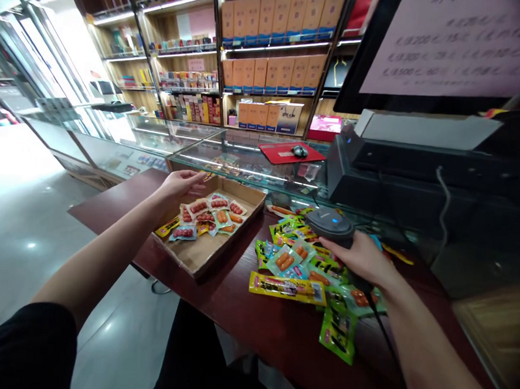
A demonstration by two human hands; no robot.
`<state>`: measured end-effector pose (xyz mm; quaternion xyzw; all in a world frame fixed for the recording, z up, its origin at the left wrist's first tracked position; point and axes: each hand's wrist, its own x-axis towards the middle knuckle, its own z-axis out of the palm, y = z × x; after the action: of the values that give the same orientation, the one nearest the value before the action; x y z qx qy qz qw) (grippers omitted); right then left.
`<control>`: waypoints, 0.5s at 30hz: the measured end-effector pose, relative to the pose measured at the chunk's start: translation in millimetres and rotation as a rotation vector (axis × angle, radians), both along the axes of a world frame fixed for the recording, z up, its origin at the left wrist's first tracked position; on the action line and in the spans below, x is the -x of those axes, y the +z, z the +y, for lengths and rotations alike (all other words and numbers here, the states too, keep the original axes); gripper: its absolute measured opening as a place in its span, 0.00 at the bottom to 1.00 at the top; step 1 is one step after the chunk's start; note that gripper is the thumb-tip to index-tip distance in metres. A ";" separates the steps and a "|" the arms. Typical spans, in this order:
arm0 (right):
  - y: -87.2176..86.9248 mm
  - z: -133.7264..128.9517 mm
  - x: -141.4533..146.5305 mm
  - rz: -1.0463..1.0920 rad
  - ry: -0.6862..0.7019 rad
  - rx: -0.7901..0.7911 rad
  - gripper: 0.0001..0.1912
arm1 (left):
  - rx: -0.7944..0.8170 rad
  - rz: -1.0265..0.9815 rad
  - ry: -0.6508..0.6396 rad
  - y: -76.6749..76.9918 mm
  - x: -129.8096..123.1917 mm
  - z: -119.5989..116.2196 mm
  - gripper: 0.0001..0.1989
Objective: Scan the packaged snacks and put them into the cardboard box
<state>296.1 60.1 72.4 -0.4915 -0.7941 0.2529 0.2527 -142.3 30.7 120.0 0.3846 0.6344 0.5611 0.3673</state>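
Note:
Over the far left corner of a shallow cardboard box (198,255), my left hand (183,185) is open, its fingers stretched out. A small yellow packet (208,175) shows at its fingertips; whether they touch cannot be made out. Inside the box lie several clear packets of small red sausages (199,206), orange sausages (222,217) and a yellow packet (167,227). My right hand (364,256) is wrapped round the handle of a dark barcode scanner (331,221). Beneath the scanner spreads a pile of snack packets, among them a long yellow packet (287,288) and a green packet (338,334).
The brown table (252,329) meets a glass display counter (240,158) at the back. On the counter rest a red mat (271,152) and a mouse (299,151). A dark monitor (449,53) and machine (389,173) stand at right; the scanner's cable (384,331) hangs down.

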 end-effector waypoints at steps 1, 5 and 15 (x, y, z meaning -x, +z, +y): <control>1.3 0.2 -2.4 -0.001 -0.016 0.014 0.17 | 0.000 0.002 -0.025 -3.1 -7.4 5.4 0.22; 4.8 1.0 -12.3 0.022 -0.081 0.073 0.18 | -0.002 0.041 -0.201 -16.6 -60.0 33.8 0.24; 19.1 -0.9 -33.2 0.103 -0.121 0.107 0.19 | 0.142 0.403 -0.566 -66.1 -206.8 87.4 0.15</control>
<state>329.4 59.2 91.6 -0.5378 -0.7342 0.3042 0.2813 64.4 118.1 53.9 0.6217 0.5998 0.3044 0.4015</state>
